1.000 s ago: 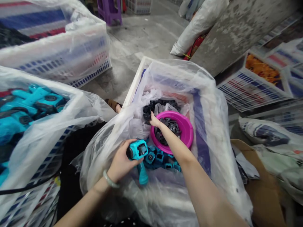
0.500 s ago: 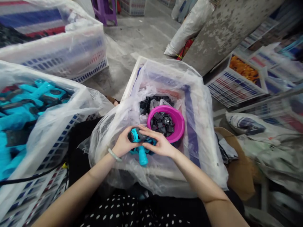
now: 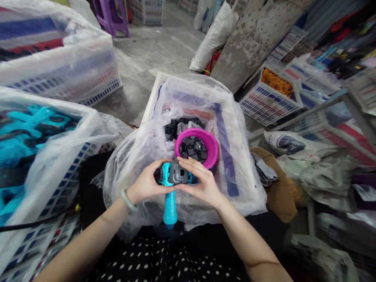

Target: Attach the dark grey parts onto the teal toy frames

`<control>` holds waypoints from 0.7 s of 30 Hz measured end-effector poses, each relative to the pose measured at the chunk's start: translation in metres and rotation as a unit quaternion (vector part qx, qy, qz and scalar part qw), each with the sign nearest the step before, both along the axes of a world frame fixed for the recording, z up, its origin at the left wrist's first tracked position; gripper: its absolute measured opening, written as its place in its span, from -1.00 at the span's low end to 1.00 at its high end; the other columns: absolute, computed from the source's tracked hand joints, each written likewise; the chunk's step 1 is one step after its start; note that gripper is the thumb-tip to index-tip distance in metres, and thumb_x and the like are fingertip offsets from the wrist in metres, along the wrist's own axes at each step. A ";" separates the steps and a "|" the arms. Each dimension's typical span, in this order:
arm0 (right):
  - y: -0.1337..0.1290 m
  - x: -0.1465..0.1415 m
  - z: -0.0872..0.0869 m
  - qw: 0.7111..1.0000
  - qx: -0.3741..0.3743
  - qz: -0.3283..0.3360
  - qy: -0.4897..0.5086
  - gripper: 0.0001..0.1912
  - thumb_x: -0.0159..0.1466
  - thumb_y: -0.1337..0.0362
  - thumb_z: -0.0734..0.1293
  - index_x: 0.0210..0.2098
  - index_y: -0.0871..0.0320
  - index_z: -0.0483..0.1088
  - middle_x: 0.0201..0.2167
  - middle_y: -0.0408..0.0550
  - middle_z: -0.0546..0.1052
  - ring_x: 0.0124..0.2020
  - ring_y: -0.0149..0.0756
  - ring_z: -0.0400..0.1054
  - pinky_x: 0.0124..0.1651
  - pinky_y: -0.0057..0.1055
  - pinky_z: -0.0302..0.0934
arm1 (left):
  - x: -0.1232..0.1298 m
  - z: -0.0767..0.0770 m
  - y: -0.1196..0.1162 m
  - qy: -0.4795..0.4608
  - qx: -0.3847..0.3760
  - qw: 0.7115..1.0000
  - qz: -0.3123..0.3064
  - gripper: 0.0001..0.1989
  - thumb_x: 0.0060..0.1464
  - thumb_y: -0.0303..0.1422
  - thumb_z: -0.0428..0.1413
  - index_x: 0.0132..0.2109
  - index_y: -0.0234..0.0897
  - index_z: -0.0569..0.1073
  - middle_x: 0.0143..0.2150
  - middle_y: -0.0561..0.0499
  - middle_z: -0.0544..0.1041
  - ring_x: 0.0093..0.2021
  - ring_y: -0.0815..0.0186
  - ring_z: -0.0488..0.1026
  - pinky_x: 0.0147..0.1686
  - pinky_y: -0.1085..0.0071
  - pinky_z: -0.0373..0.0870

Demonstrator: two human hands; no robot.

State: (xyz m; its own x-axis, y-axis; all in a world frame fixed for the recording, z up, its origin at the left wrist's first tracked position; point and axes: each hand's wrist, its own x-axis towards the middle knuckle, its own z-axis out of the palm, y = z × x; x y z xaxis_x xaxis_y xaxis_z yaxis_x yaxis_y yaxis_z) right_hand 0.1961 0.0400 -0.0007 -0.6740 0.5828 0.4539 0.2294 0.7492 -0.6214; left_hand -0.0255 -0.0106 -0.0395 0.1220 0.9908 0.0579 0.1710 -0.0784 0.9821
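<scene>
A turquoise and dark grey plastic toy part [image 3: 170,201] is held between my two hands, its turquoise handle pointing down toward my lap. My left hand [image 3: 147,182] grips its left end, thumb below and fingers above. My right hand [image 3: 201,181] holds the right side, with fingers over the grey block [image 3: 178,173] and thumb under it. Just beyond my right hand, a magenta bowl [image 3: 214,148] holds several small dark grey pieces [image 3: 192,148]. Black parts [image 3: 173,127] lie behind the bowl in a plastic-lined white crate [image 3: 248,172].
On the left, a lined crate [image 3: 88,117] holds turquoise parts [image 3: 17,137]. Another lined crate [image 3: 88,62] stands behind it. A purple stool [image 3: 111,17], a concrete pillar [image 3: 252,43], a crate of orange parts [image 3: 266,102] and plastic bags [image 3: 323,172] are farther off.
The toy part has been raised and turned, so its grey block now faces up and the handle points more toward me. The camera view has shifted right.
</scene>
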 end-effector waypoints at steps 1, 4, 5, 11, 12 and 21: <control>0.000 0.001 0.000 1.000 -0.003 0.007 0.007 -0.24 0.25 0.09 0.52 0.37 -0.04 0.28 0.23 0.08 0.50 0.25 -0.08 0.43 0.42 0.00 0.17 | -0.001 0.004 -0.002 0.014 0.003 1.000 0.003 -0.26 -0.17 -0.24 0.46 0.17 -0.25 0.44 0.16 -0.17 0.56 0.10 -0.04 0.54 0.18 0.04 0.46; 0.001 0.001 -0.001 0.999 -0.022 0.031 0.009 -0.23 0.21 0.09 0.56 0.35 -0.04 0.30 0.20 0.06 0.53 0.23 -0.08 0.44 0.46 0.04 0.08 | -0.004 0.010 -0.005 0.055 0.002 0.998 0.013 -0.29 -0.19 -0.27 0.46 0.15 -0.25 0.47 0.14 -0.16 0.57 0.08 -0.04 0.55 0.19 0.02 0.45; 0.001 0.000 -0.002 0.999 -0.028 0.034 0.009 -0.22 0.19 0.09 0.56 0.35 -0.04 0.31 0.20 0.06 0.53 0.23 -0.08 0.44 0.46 0.04 0.08 | -0.006 0.010 -0.005 0.066 -0.002 0.998 0.015 -0.29 -0.20 -0.28 0.46 0.15 -0.24 0.47 0.13 -0.15 0.57 0.07 -0.05 0.55 0.18 0.02 0.45; 0.001 -0.001 -0.006 0.999 -0.033 0.031 0.029 -0.23 0.19 0.10 0.57 0.34 -0.05 0.31 0.21 0.06 0.53 0.24 -0.07 0.44 0.44 0.05 0.12 | -0.014 0.009 -0.005 0.116 -0.019 0.993 0.012 -0.30 -0.22 -0.32 0.44 0.13 -0.20 0.49 0.10 -0.10 0.59 0.08 -0.06 0.54 0.14 0.03 0.46; 0.001 -0.001 -0.006 0.998 -0.035 0.033 0.031 -0.24 0.19 0.10 0.57 0.33 -0.05 0.32 0.21 0.06 0.53 0.24 -0.07 0.44 0.44 0.04 0.12 | -0.015 0.009 -0.004 0.121 -0.016 0.992 0.009 -0.31 -0.23 -0.32 0.44 0.12 -0.19 0.50 0.09 -0.10 0.59 0.08 -0.06 0.54 0.13 0.03 0.46; -0.019 -0.023 -0.004 0.985 -0.111 -0.124 -0.035 -0.48 0.18 0.04 0.56 0.06 0.11 0.50 0.14 0.16 0.48 0.17 -0.03 0.44 0.21 -0.09 0.38 | 0.004 0.006 -0.011 0.174 -0.017 0.980 0.098 -0.34 -0.17 -0.36 0.38 0.15 -0.17 0.49 0.09 -0.10 0.56 0.08 -0.03 0.55 0.11 0.06 0.49</control>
State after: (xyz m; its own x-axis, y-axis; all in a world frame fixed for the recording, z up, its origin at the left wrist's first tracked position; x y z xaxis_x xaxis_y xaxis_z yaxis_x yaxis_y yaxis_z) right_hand 0.1730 0.0212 -0.0045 -0.5239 0.8129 0.2544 0.4365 0.5127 -0.7393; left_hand -0.0215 -0.0213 -0.0332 -0.0645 0.9978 0.0136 0.5037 0.0208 0.8636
